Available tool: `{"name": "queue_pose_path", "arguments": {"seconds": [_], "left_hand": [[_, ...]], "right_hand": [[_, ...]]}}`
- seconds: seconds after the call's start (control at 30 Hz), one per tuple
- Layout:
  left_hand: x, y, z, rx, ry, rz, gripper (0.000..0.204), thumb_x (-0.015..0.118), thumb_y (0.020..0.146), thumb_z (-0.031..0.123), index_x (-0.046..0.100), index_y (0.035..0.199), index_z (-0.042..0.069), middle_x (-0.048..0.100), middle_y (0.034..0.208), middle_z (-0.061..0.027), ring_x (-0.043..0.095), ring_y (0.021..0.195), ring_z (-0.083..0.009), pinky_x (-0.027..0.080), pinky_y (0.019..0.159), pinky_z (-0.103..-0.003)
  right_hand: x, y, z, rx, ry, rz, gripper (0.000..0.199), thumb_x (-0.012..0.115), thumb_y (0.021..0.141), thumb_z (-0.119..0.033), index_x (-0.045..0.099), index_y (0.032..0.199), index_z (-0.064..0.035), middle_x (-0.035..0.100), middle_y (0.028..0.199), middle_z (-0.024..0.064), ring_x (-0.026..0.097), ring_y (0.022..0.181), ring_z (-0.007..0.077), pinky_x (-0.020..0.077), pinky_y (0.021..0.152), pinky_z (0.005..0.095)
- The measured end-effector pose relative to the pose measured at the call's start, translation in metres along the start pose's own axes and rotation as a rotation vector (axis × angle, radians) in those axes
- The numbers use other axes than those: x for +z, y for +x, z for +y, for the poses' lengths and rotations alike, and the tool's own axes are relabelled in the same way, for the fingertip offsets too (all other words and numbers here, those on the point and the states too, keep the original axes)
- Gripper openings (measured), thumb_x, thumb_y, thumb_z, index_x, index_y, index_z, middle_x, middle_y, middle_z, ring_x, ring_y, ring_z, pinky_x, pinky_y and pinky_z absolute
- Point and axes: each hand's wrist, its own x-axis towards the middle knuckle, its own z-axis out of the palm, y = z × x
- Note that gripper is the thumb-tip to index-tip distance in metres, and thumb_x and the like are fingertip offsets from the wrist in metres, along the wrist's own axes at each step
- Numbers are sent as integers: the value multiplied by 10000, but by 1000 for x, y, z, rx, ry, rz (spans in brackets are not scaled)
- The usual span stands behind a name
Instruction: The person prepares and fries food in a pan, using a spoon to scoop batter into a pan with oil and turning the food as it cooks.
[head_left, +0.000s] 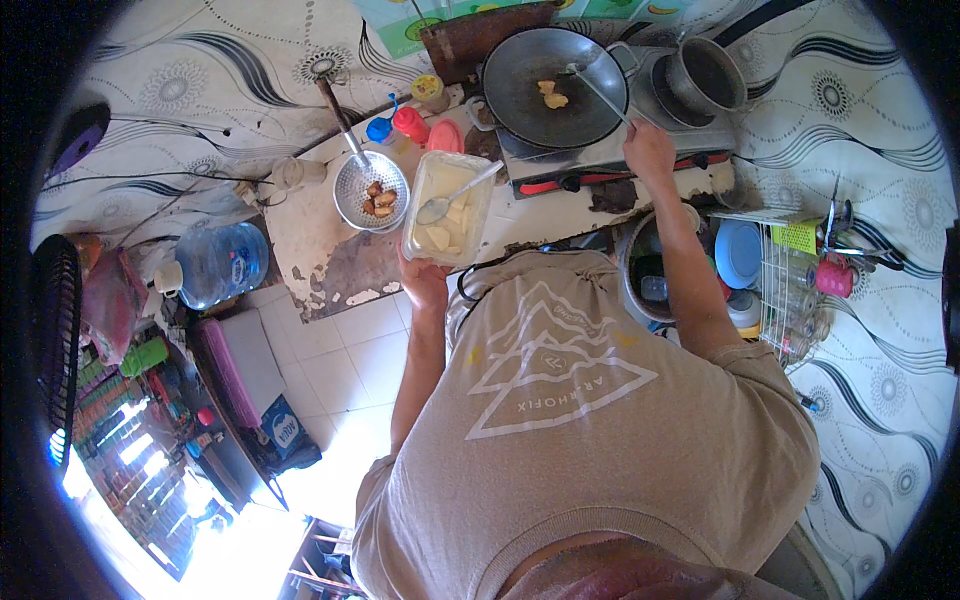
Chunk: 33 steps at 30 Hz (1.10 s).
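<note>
Tub (432, 180) of pale pieces (436, 238) is resting in left hand (426, 283) beside strainer (352, 207), presumably for easy reach, while right hand (650, 155) is gripping utensil (603, 97) over wok (520, 115) by handle end, likely for distance from heat.

The wok (520, 110) sits on the gas stove (540, 170), left of the saucepan (708, 75). Left of the wok is the plastic container (468, 222), further left the strainer (352, 208).
</note>
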Motion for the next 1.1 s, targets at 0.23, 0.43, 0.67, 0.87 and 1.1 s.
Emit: {"name": "queue_pose_path", "arguments": {"seconds": [0.23, 0.43, 0.67, 0.87, 1.1], "left_hand": [[2, -3, 1, -23, -46, -8, 457, 507, 768, 141, 526, 1222, 97, 606, 1168, -96, 598, 1065, -290, 518, 846, -428], [-2, 1, -2, -5, 17, -4, 516, 515, 751, 161, 501, 1261, 82, 583, 1223, -119, 578, 1113, -317, 514, 873, -485], [-5, 5, -3, -21, 13, -50, 527, 513, 753, 166, 489, 1271, 73, 575, 1240, -138, 577, 1116, -336, 523, 857, -514], [2, 4, -1, -12, 20, -39, 547, 499, 739, 154, 477, 1278, 66, 569, 1246, -143, 578, 1120, -350, 539, 837, -519], [4, 5, 3, -16, 14, -38, 569, 497, 726, 151, 470, 1289, 66, 564, 1257, -138, 570, 1131, -353, 532, 844, -538]], "right_hand": [[21, -37, -19, 43, 98, -18, 201, 519, 892, -167, 642, 933, -14, 658, 789, 240, 651, 751, 425, 525, 675, 530], [32, -43, -28, 46, 134, -49, 236, 516, 893, -146, 641, 1011, 15, 661, 781, 237, 658, 753, 416, 530, 659, 528], [32, -33, -27, 94, 74, -113, 233, 511, 905, -180, 661, 1050, -76, 662, 874, 237, 635, 823, 439, 512, 758, 529], [40, -26, -16, 10, 70, -100, 236, 531, 895, -183, 688, 1049, -96, 668, 888, 228, 638, 850, 426, 523, 765, 510], [33, -26, -19, -23, 138, -65, 255, 554, 862, -154, 678, 1039, -18, 681, 919, 202, 646, 837, 408, 522, 772, 510]]}}
